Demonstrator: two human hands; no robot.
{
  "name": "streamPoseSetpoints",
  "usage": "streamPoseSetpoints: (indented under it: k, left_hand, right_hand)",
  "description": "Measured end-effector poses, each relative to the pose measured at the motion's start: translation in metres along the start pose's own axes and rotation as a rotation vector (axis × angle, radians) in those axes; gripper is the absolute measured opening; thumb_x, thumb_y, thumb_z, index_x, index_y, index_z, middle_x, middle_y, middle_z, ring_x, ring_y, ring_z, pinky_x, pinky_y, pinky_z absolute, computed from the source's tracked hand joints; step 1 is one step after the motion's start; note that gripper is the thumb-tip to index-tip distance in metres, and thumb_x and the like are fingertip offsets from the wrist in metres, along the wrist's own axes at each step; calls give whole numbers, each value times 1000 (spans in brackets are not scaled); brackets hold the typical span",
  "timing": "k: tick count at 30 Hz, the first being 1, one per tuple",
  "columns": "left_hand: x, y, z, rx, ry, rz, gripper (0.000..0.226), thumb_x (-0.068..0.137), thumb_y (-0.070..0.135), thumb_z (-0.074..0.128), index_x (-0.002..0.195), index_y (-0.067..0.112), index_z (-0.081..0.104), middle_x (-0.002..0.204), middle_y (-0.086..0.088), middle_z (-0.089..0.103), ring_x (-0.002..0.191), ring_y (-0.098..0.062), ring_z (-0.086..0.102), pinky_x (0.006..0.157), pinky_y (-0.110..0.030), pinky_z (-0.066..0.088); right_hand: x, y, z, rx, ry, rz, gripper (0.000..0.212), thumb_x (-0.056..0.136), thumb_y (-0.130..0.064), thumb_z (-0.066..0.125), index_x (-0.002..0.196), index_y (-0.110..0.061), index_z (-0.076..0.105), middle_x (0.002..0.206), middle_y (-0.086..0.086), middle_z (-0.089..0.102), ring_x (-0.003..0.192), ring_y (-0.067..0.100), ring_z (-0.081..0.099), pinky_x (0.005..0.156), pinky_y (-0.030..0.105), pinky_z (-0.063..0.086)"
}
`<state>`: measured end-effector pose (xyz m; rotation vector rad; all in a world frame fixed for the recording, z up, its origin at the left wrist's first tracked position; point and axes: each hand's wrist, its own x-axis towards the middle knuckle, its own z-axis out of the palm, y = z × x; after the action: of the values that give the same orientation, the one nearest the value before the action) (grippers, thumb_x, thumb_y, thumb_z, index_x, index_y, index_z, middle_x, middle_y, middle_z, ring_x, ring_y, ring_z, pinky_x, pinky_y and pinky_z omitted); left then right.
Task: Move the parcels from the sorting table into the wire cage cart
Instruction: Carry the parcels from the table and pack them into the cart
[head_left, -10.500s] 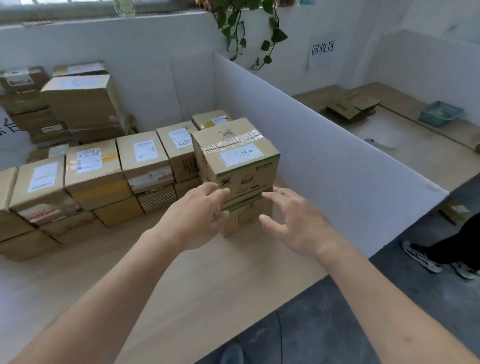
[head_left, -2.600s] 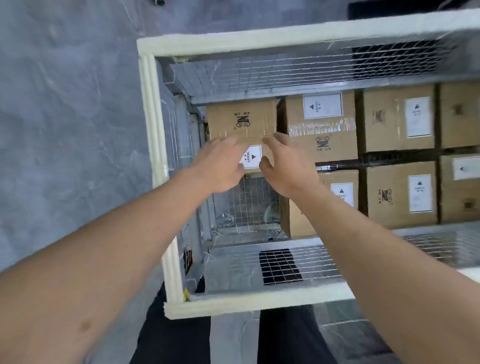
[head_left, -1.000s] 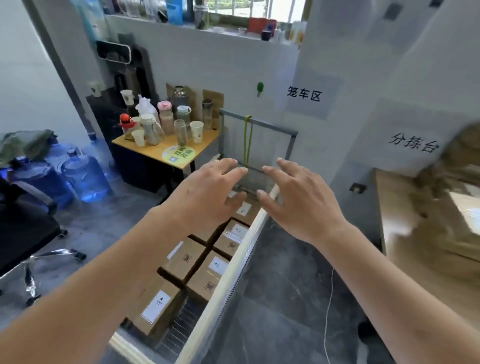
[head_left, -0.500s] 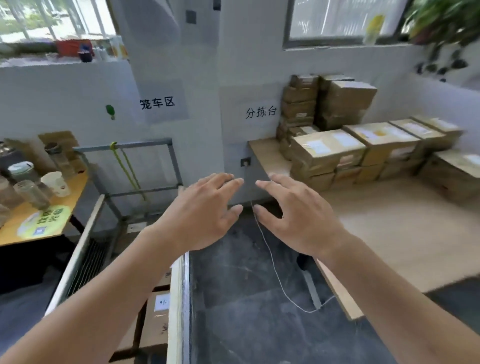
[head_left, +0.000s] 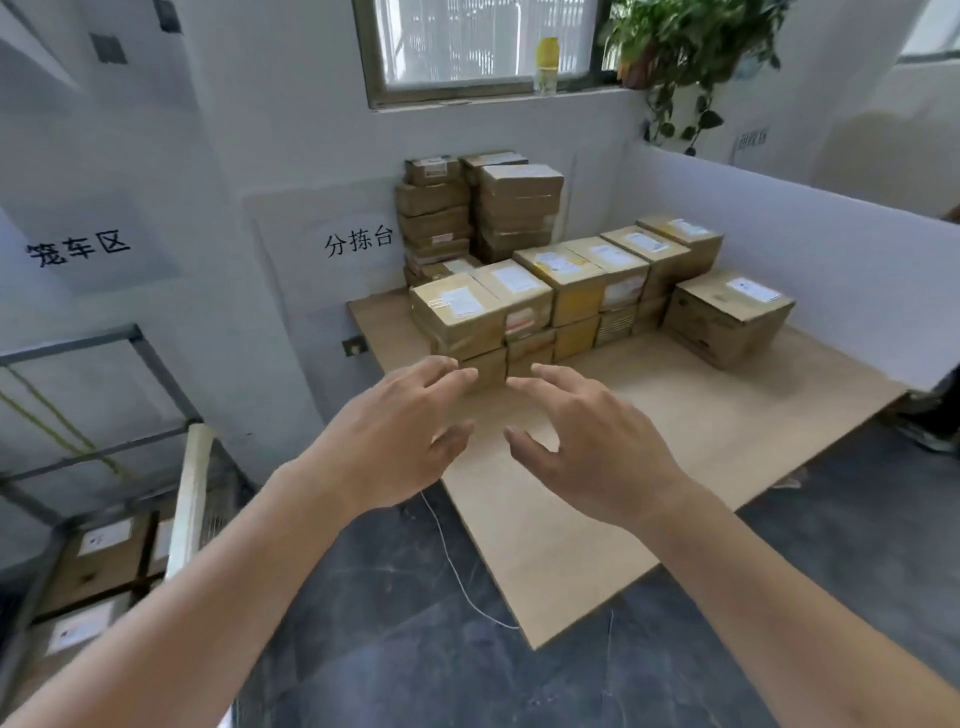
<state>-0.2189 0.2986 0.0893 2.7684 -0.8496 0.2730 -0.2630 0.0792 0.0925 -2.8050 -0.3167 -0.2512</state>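
Cardboard parcels (head_left: 460, 317) look stiff, light; I'd clasp opposite sides near the worktop (head_left: 675, 415) corner, both grips wide, empty.

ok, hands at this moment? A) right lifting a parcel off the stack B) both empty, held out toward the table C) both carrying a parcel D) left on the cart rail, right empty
B: the left hand and right hand hang open over the table, holding nothing, short of the parcels.
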Motion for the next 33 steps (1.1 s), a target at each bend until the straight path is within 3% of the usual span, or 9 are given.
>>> streamPoseSetpoints:
  k: [8,23,33]
  left_hand:
    - [91,71,49,-26,-40,62,59,105,46,51,159,28,34,159,6,39,139,-19,47,106,-32,49]
    - [277,57,130,-44,-136,203,59,103,44,52,158,30,34,157,5,39,138,-20,48,99,-36,54]
    - [373,93,164,-47,-145,236,63,103,50,50,160,33,29,159,4,34,141,-22,44,102,-37,52]
  right_hand:
    - [8,113,-22,-16,-43,74,62,101,-62,45,157,-36,39,164,-2,37,147,18,39,113,37,40]
    - [109,246,-8,-18,-57,256,55,101,-59,47,152,-38,45,162,-5,39,143,15,42,105,34,43]
    - [139,338,-26,-22,-31,318,58,101,-60,46,154,-40,43,164,-4,36,149,15,34,114,36,36]
